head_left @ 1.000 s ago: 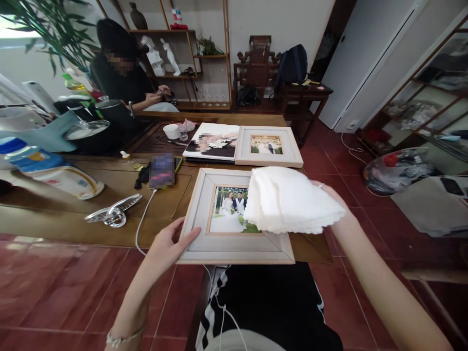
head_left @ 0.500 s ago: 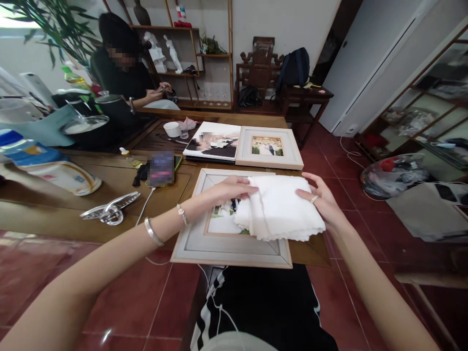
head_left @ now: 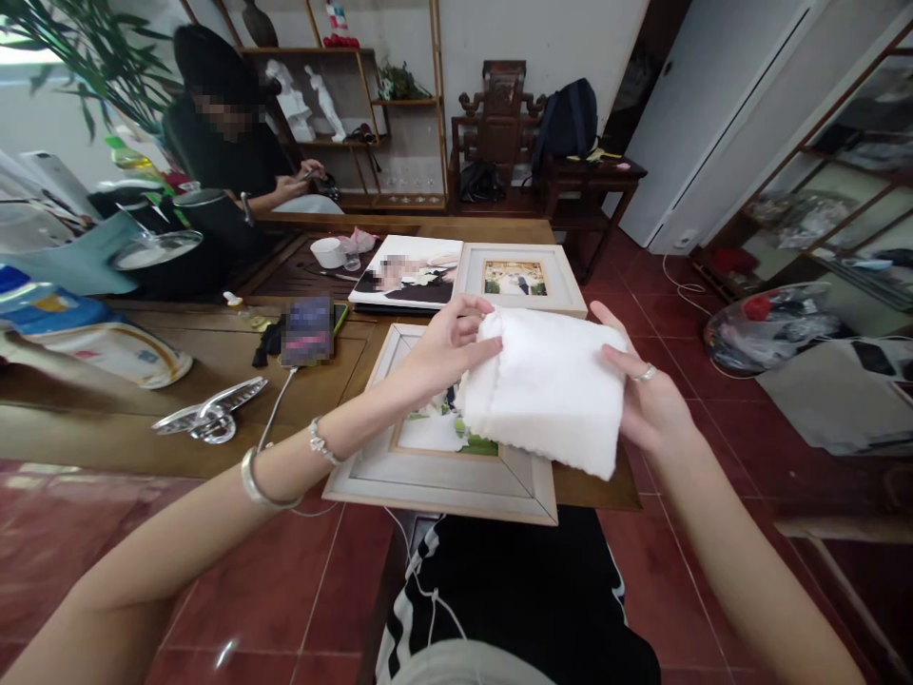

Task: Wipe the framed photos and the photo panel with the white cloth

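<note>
A folded white cloth [head_left: 553,385] with wavy edges is held up between my two hands. My left hand [head_left: 456,342] grips its left edge, thumb on top and the other fingers behind. On the opposite side, my right hand [head_left: 646,390] pinches the right edge with the thumb over it; most of its other fingers are hidden. Beneath the cloth a pale picture frame [head_left: 428,490] lies on the table's near edge, its photo partly covered. Behind it lie a second framed photo [head_left: 517,279] and a photo panel [head_left: 406,271], side by side.
On the wooden table [head_left: 314,409] are a silver hair clip [head_left: 212,409], a phone [head_left: 308,330] with a white cable, a detergent bottle [head_left: 92,328], a white cup [head_left: 328,252] and a dark pot [head_left: 206,224]. A person [head_left: 235,143] sits beyond the table, holding something small.
Both hands have raised the cloth slightly and tilted it, its right side shifting a little. More of the photo's green lower part shows beneath it. The camera view has shifted slightly.
</note>
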A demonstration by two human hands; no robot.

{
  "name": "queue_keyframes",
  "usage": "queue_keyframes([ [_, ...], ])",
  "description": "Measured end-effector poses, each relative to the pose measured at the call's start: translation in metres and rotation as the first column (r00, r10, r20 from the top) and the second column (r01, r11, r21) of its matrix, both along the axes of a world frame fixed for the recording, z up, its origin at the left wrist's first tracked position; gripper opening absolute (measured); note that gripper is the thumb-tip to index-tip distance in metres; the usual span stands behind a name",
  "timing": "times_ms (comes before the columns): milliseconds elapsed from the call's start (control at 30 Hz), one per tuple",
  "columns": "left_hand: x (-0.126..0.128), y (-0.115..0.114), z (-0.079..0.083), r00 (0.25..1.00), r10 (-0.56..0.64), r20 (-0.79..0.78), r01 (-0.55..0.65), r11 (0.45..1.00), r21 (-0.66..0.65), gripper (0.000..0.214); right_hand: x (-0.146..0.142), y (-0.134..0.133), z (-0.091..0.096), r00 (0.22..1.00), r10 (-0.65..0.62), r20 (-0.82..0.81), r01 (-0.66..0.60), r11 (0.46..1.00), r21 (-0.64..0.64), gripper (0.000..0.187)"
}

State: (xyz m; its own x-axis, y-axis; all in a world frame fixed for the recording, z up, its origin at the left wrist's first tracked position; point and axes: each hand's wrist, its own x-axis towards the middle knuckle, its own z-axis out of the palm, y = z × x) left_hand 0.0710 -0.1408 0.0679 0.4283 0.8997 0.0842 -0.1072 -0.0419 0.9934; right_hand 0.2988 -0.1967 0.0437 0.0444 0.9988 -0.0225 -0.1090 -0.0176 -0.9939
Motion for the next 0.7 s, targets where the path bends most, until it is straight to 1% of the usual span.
queue_keyframes([
  [67,0.0,-0.003,0.004,0.999,0.026,0.034,-0.028,0.997,0.069,0.033,-0.003,-0.001,0.008,1.0,0.001,-0.001,-0.001,0.999,0.043,0.057],
  [133,0.001,-0.003,0.007,0.992,0.115,0.052,-0.12,0.986,0.114,0.034,-0.007,0.0,0.014,0.996,-0.068,0.049,0.06,0.986,0.158,0.06],
  [200,0.002,-0.002,0.008,0.979,0.191,0.074,-0.2,0.969,0.141,0.034,-0.012,0.002,0.019,0.981,-0.155,0.12,0.117,0.954,0.275,0.065],
  [233,0.002,-0.001,0.008,0.978,0.192,0.081,-0.202,0.97,0.136,0.031,-0.014,0.003,0.021,0.968,-0.193,0.157,0.136,0.938,0.318,0.066],
  [267,0.002,0.0,0.007,0.983,0.164,0.086,-0.173,0.978,0.113,0.028,-0.017,0.004,0.023,0.954,-0.227,0.195,0.149,0.926,0.348,0.067],
  [300,0.002,0.001,0.006,0.99,0.111,0.091,-0.118,0.99,0.078,0.03,-0.018,0.006,0.025,0.937,-0.258,0.234,0.16,0.916,0.369,0.068],
  [367,0.0,0.002,0.003,0.996,0.002,0.092,-0.005,1.0,0.027,0.043,-0.02,0.009,0.028,0.901,-0.297,0.316,0.155,0.901,0.405,0.071],
  [400,0.0,0.002,0.002,0.997,-0.021,0.077,0.019,0.999,0.029,0.046,-0.02,0.01,0.029,0.883,-0.303,0.359,0.133,0.894,0.427,0.071],
  [467,-0.002,0.0,0.001,1.0,0.015,0.007,-0.016,0.995,0.098,0.045,-0.018,0.011,0.03,0.842,-0.31,0.441,0.059,0.866,0.496,0.071],
  [500,-0.003,-0.001,0.001,0.998,0.055,-0.034,-0.049,0.987,0.15,0.044,-0.016,0.012,0.031,0.816,-0.326,0.478,0.016,0.838,0.545,0.071],
  [567,-0.004,-0.002,0.002,0.983,0.153,-0.097,-0.12,0.951,0.286,0.038,-0.012,0.011,0.032,0.752,-0.389,0.533,-0.063,0.762,0.644,0.071],
  [600,-0.004,-0.002,0.003,0.972,0.207,-0.109,-0.154,0.916,0.371,0.034,-0.011,0.01,0.033,0.719,-0.428,0.548,-0.091,0.723,0.685,0.071],
  [633,-0.004,-0.002,0.004,0.957,0.269,-0.106,-0.192,0.865,0.463,0.03,-0.01,0.008,0.034,0.69,-0.465,0.555,-0.11,0.69,0.715,0.071],
  [667,-0.004,-0.001,0.005,0.94,0.33,-0.092,-0.228,0.803,0.55,0.029,-0.009,0.007,0.036,0.669,-0.491,0.558,-0.119,0.67,0.733,0.071],
  [700,-0.003,0.0,0.006,0.924,0.377,-0.068,-0.257,0.742,0.619,0.03,-0.009,0.005,0.037,0.657,-0.504,0.56,-0.122,0.662,0.739,0.071],
])
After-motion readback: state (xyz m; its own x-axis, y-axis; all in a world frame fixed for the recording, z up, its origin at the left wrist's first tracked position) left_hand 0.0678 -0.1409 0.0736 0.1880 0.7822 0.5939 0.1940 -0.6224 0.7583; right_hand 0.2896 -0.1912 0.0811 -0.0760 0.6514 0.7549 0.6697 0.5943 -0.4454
